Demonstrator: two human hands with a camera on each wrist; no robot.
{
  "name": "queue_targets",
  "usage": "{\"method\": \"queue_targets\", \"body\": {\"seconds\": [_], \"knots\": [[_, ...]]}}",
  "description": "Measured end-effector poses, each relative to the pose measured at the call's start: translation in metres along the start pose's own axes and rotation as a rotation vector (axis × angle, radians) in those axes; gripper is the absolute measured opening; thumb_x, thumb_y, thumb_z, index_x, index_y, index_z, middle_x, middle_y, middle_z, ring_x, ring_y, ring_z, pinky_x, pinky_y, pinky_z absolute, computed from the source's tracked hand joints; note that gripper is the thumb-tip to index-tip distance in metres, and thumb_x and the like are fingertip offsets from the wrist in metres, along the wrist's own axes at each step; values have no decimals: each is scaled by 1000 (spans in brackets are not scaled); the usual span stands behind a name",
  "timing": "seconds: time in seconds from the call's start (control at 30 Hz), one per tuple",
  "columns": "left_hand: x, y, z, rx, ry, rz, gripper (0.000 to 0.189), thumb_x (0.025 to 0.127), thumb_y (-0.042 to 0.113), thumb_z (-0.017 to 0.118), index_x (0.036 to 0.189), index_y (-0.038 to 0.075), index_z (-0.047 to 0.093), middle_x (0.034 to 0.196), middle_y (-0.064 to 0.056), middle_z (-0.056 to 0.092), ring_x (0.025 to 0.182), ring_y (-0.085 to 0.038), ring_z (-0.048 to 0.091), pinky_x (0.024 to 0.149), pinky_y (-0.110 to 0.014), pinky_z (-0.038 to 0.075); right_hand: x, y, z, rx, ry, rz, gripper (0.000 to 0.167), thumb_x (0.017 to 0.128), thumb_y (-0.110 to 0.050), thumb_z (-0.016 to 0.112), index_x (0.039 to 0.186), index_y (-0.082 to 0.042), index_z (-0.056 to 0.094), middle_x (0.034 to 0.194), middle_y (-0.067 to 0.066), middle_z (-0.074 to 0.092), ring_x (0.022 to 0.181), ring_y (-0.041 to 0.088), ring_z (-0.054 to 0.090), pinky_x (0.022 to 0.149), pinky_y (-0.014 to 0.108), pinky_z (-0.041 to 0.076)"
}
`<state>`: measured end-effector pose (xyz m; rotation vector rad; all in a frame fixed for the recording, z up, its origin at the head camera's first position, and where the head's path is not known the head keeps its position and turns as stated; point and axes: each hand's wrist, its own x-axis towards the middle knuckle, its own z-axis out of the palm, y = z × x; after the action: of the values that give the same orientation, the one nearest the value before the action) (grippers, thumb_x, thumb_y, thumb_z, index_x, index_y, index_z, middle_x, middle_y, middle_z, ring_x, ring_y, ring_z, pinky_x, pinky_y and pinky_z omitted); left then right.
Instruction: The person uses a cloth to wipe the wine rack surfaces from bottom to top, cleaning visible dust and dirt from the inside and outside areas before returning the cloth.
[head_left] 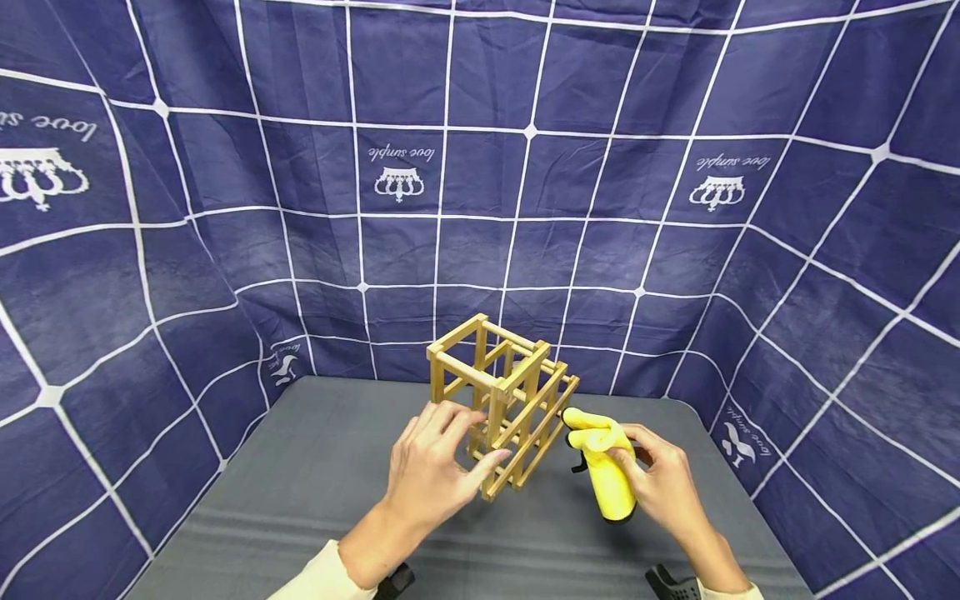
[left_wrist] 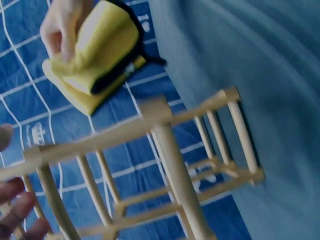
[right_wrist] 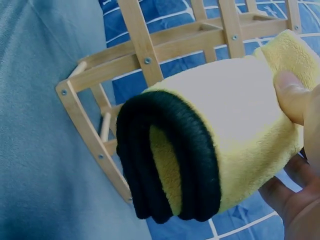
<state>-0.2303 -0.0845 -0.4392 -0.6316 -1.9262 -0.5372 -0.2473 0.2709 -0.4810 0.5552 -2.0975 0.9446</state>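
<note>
A folded yellow towel (head_left: 611, 475) with dark edging hangs from my right hand (head_left: 663, 475), which pinches it between thumb and fingers. The right wrist view shows its folded layers, the dark trim (right_wrist: 195, 145) curving around the near end. Left of it stands a wooden rack (head_left: 498, 387) of light slats and round rods, stepped down toward the right. My left hand (head_left: 435, 458) is at the rack's near left side, thumb and fingers spread apart. In the left wrist view, its fingers (left_wrist: 17, 205) appear at the left edge, beside the rack's top bar.
The rack stands on a grey cloth-covered table (head_left: 322, 450). A blue curtain (head_left: 480, 183) with white grid lines rises behind the table and along both sides. Dark wrist straps (head_left: 675, 583) show near the bottom edge.
</note>
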Motion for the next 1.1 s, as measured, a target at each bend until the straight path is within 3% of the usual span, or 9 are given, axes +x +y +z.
{"method": "queue_targets", "body": {"seconds": [0.17,0.3,0.6,0.83,0.93,1.03,1.1], "knots": [[0,9,6,66,-40,-12,42,84,48,105,105,20,83,95,7,77,88,-16,72,71,-36,59,-4,-2,4,-9,-42,20,43,83,9,98,120,-10,86,112,7,88,99,-3,76,88,1,57],[2,7,5,40,-33,4,39,84,40,106,103,17,81,91,5,77,86,-16,71,70,-35,61,-7,-1,5,-17,-61,28,40,84,9,97,118,-9,86,111,7,88,99,-4,76,87,4,59],[4,-11,-6,-52,-63,-8,33,85,24,105,103,11,81,91,2,80,87,-17,76,76,-39,68,-6,6,2,-13,-76,27,38,86,9,96,118,-9,85,112,6,87,103,-7,75,89,3,59],[5,-32,-16,-111,-86,-51,34,81,5,105,100,6,77,91,-4,79,63,-5,59,61,-25,58,-7,7,2,-5,-92,39,38,86,8,96,118,-10,85,114,6,88,103,-6,76,90,3,58],[7,-44,-17,-124,-86,-80,34,81,0,103,100,5,75,91,-7,81,68,-13,70,64,-32,61,-7,8,3,-14,-102,24,39,86,7,97,118,-10,86,115,6,88,101,-3,77,89,4,60],[9,-56,-16,-139,-93,-131,33,83,-4,100,104,4,76,95,-11,85,85,-26,86,74,-44,69,-7,8,7,-27,-135,-17,39,85,5,98,119,-11,86,116,4,88,100,1,79,88,5,59],[11,-64,-15,-145,-99,-167,33,83,-6,99,107,3,77,98,-14,87,93,-32,89,80,-50,72,-7,8,12,-39,-166,-62,40,86,5,98,121,-11,86,117,2,88,102,5,80,90,5,58]]}}
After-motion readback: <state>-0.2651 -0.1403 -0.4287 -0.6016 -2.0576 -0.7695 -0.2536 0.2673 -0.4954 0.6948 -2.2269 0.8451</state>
